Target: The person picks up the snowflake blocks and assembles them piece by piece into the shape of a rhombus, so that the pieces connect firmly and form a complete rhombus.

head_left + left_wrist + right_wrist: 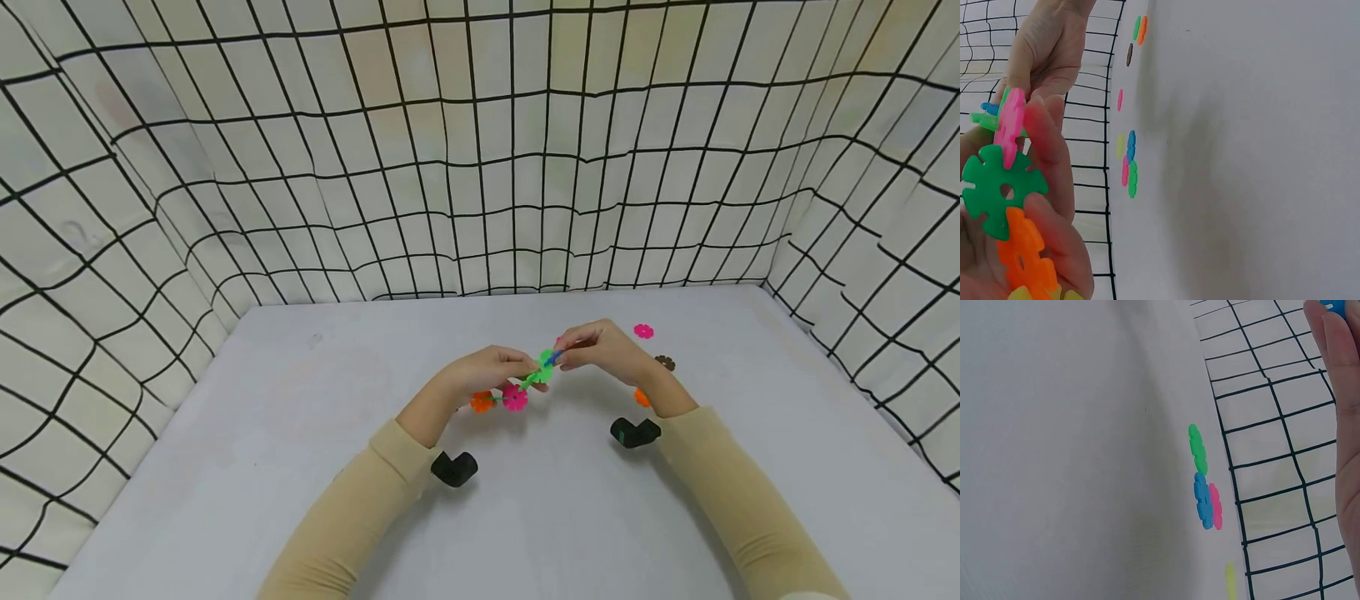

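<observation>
My left hand (pixel 487 371) holds a chain of interlocked plastic flower discs. In the left wrist view the chain shows yellow at the bottom, then an orange disc (pixel 1022 256), a dark green disc (pixel 1000 187), a pink disc (pixel 1010 128) and light green at the far end. My right hand (pixel 607 350) pinches a blue flower disc (pixel 552 358) between thumb and fingers, right at the light green disc (pixel 542 371) of the chain. In the right wrist view only the side of this hand and a bit of blue show.
Loose flower discs lie on the white table (pixel 300 467): pink (pixel 643 331), brown (pixel 665 362) and orange (pixel 642 398) near my right wrist, and others beyond the hands, including green (pixel 1197 450) and blue (pixel 1203 501). Black-gridded white walls (pixel 495 183) enclose the table.
</observation>
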